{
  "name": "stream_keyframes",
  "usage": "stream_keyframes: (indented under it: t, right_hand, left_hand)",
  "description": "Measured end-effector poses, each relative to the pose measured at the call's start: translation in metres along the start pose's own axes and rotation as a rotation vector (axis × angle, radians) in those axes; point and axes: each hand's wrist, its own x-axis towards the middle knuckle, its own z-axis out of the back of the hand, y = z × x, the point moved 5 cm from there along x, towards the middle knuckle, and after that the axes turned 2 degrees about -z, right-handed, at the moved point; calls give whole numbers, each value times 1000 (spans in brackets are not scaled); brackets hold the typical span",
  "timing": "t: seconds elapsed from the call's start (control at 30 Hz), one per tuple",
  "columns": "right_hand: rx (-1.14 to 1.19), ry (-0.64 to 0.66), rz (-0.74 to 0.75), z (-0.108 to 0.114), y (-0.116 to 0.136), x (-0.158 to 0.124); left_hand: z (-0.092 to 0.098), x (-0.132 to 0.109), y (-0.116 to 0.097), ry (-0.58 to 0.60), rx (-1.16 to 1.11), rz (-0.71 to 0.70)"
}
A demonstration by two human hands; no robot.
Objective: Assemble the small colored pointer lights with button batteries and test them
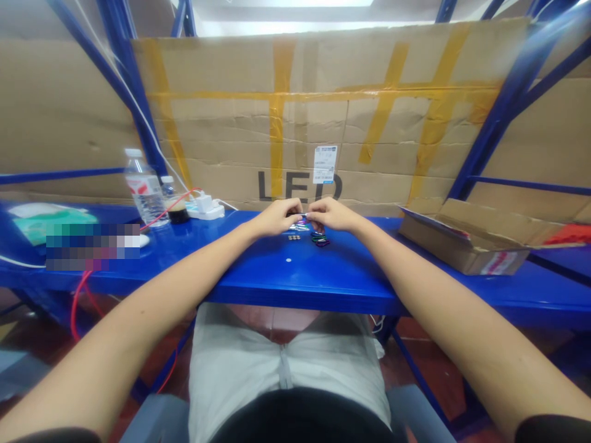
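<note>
Over the far part of the blue table, my left hand and my right hand meet with fingertips pinched on a small, slim dark and silvery piece. Its kind is too small to make out, and the fingers cover part of it. Just below them lie several shiny slim pieces in silver and purple tones. Several little round gold-coloured pieces sit in rows in front of my left hand. Under my right hand is a small pile of dark, coloured metallic pieces.
An open cardboard box stands right on the blue table. To the left are a clear water bottle, a small bottle of dark liquid, a white power strip and red cable. A large cardboard sheet backs the table.
</note>
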Motion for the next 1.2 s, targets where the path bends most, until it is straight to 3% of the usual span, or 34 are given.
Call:
stream_keyframes:
  t: [0.23, 0.53, 0.83, 1.07, 1.2]
  right_hand:
    - [60, 9, 0, 1, -4, 2]
    - [278, 13, -50, -1, -10, 2]
    - [199, 36, -87, -2, -15, 2]
    - [485, 47, -154, -4, -20, 1]
    - [470, 2, -124, -1, -17, 3]
  left_hand:
    - [-1, 0, 0, 2, 11, 45]
    - [-2, 1, -2, -62, -8, -42]
    - [-4, 0, -8, -10, 110, -38]
    - [1, 2, -11, -115, 13, -68]
    - [3, 2, -14, -136, -9, -72]
